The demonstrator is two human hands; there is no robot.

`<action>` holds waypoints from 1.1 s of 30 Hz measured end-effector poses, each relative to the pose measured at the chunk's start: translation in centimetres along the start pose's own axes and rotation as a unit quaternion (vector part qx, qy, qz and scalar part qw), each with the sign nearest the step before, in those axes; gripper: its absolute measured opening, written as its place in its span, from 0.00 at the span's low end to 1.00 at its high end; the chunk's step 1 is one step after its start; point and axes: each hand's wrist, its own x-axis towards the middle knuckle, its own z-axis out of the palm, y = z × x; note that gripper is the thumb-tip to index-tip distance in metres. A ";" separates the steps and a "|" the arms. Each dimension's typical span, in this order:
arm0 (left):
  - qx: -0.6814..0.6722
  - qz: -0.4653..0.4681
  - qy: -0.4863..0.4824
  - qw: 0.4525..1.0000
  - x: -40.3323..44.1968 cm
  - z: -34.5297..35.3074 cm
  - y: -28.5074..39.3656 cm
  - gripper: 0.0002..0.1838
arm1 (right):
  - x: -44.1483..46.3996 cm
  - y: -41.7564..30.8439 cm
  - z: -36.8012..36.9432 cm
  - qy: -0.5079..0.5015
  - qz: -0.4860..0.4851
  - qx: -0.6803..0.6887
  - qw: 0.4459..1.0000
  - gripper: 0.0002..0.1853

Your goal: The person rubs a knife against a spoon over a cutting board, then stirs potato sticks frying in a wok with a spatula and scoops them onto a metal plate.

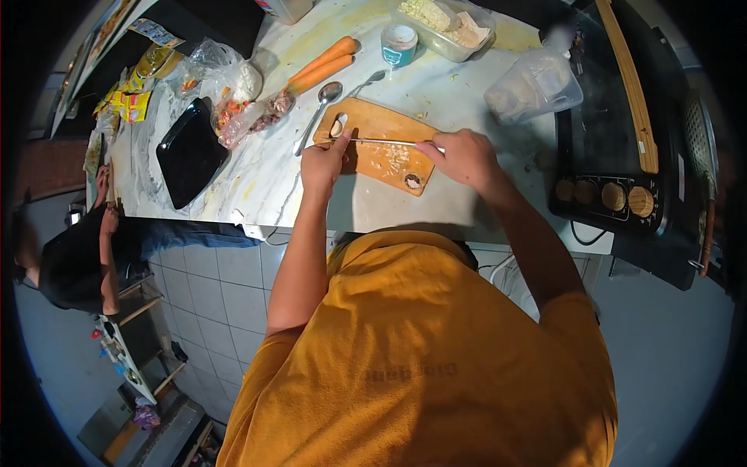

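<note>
A knife (385, 142) lies level across a wooden cutting board (369, 118). My right hand (464, 159) is closed around its handle end at the board's right edge. At the other end, the fingers of my left hand (323, 163) pinch the blade near its tip. Below the blade, pale chopped bits (393, 161) are scattered over the wood. A whitish piece (336, 128) shows at the slot in the board's left end. A metal spoon (328, 95) rests just left of the board.
Carrots (323, 64), a small tub (398, 45) and a food container (455, 31) stand beyond the board. Plastic bags (233, 86) and a black tray (191, 156) lie left. A clear plastic container (533, 86) and a stove (615, 183) are right. Another person (78, 257) works far left.
</note>
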 end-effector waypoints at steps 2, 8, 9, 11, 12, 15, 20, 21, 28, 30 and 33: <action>-0.001 -0.011 -0.004 1.000 0.0 0.4 0.1 0.30 | 0.4 0.7 0.5 -0.019 -0.001 0.006 1.000 0.28; -0.003 0.020 -0.006 1.000 0.0 0.0 -0.4 0.31 | -1.1 1.4 0.1 0.053 -0.100 0.074 0.991 0.22; -0.013 0.018 -0.016 1.000 0.0 0.1 -0.5 0.31 | -1.7 1.3 -0.3 0.050 -0.100 0.076 0.991 0.22; -0.025 0.016 -0.028 0.999 0.1 0.4 -0.4 0.32 | -2.4 1.3 -1.0 0.064 -0.118 0.122 0.983 0.18; -0.024 0.023 -0.024 0.999 0.1 0.6 -0.2 0.32 | -2.5 1.4 -0.9 0.063 -0.119 0.121 0.984 0.18; -0.006 0.035 -0.018 0.999 0.4 0.9 0.8 0.32 | -2.5 1.8 -0.3 0.091 -0.102 0.145 0.980 0.17; 0.021 0.037 -0.024 0.999 0.9 1.1 1.8 0.32 | -1.9 2.4 0.5 0.117 -0.095 0.118 0.981 0.16; 0.038 0.045 -0.020 0.998 1.0 1.1 1.9 0.31 | -1.8 2.4 0.4 0.118 -0.094 0.118 0.981 0.16; 0.100 0.062 -0.003 0.993 1.5 1.8 2.5 0.32 | -1.2 3.4 0.5 0.089 -0.072 0.126 0.985 0.15; 0.100 0.062 -0.012 0.993 1.1 1.6 2.5 0.32 | -1.3 3.7 0.7 0.082 -0.074 0.137 0.984 0.15; 0.106 0.058 -0.033 0.992 0.8 1.4 2.1 0.32 | -1.9 3.7 0.8 0.078 -0.100 0.162 0.979 0.14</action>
